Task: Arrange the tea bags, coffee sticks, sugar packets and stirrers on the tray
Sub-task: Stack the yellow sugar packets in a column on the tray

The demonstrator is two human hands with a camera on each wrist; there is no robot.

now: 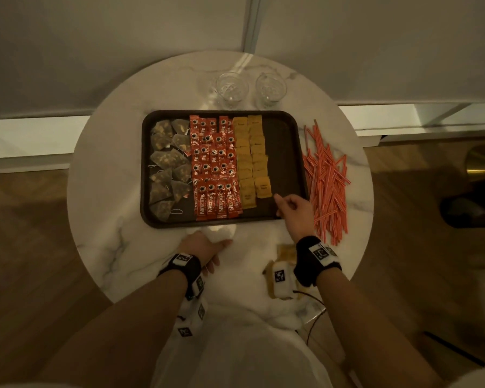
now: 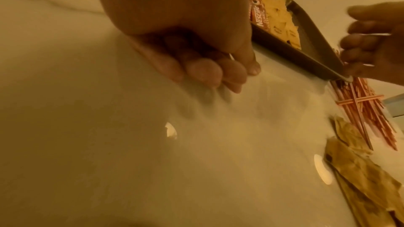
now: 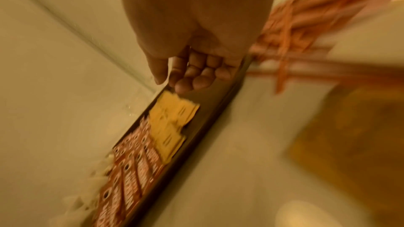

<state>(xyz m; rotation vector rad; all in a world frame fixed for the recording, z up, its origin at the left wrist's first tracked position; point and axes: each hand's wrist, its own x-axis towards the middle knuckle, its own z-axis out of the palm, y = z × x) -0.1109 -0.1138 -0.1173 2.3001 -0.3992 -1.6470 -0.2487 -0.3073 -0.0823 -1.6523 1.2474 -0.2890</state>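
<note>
My right hand (image 1: 293, 210) hovers over the tray's (image 1: 289, 152) near right corner, fingers loosely curled and holding nothing, just beside the last sugar packets (image 1: 252, 161); my left hand (image 1: 205, 247) rests relaxed and empty on the tabletop at the tray's near edge. Tea bags (image 1: 167, 163), coffee sticks (image 1: 214, 166) and sugar fill the tray left to middle; stirrers (image 1: 326, 180) lie on the tabletop off its right edge, spare packets (image 1: 286, 254) near my wrist. I'd finish the sugar, then lay stirrers parallel in the bare right strip.
</note>
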